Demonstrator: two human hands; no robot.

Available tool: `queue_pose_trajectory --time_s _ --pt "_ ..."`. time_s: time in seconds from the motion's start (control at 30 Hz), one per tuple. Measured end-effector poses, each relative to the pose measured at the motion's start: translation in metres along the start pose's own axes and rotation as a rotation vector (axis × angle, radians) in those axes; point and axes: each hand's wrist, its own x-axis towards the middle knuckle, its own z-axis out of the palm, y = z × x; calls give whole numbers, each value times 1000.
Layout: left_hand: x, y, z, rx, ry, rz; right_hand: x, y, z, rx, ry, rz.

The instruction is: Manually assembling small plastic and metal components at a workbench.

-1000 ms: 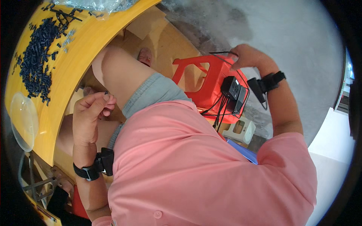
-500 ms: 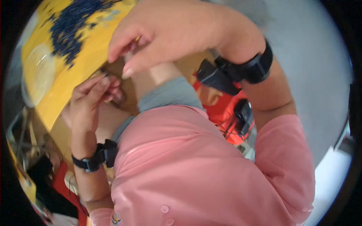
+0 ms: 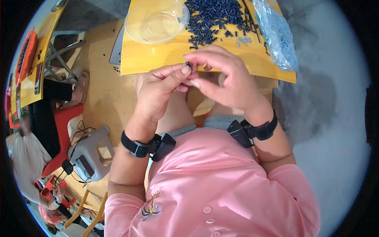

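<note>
**Around your workplace**

In front of you stands a yellow table (image 3: 158,59). On it, to your left, sits a clear plastic bowl (image 3: 156,21). Beside the bowl lies a heap of small dark blue parts (image 3: 211,17), and to the right of the heap a clear plastic bag (image 3: 278,33) reaches the table's edge. A few small pale pieces (image 3: 242,39) lie between heap and bag. Down on your left you have a grey plastic stool (image 3: 90,152) on the wooden floor (image 3: 102,94), with a red chair (image 3: 65,118) just beyond it. Another person (image 3: 27,158) sits further left, near a second yellow table (image 3: 31,79).
</note>
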Motion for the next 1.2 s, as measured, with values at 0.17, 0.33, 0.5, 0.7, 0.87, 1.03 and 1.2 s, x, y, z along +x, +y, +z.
queue_pose_trajectory --time_s 0.17,0.33,0.5,0.7,0.87,1.03,1.2 --pt "2 8 5 7 -113 -70 -1 -7 -2 -243 -40 -58" --pt "4 15 12 -100 -156 -105 -2 -16 -9 -244 -22 -34" --pt "3 22 13 -216 -128 -163 -1 -16 -12 -280 10 -67" --pt "0 24 17 27 -104 -77 -3 -20 -8 -244 24 -61" --pt "-2 23 19 119 -102 -59 -5 -22 -12 -300 44 -124" --pt "1 21 21 95 -114 -53 -10 -13 -12 -297 62 -133" --pt "9 22 23 119 -101 -65 -10 -3 -11 -302 88 -153"
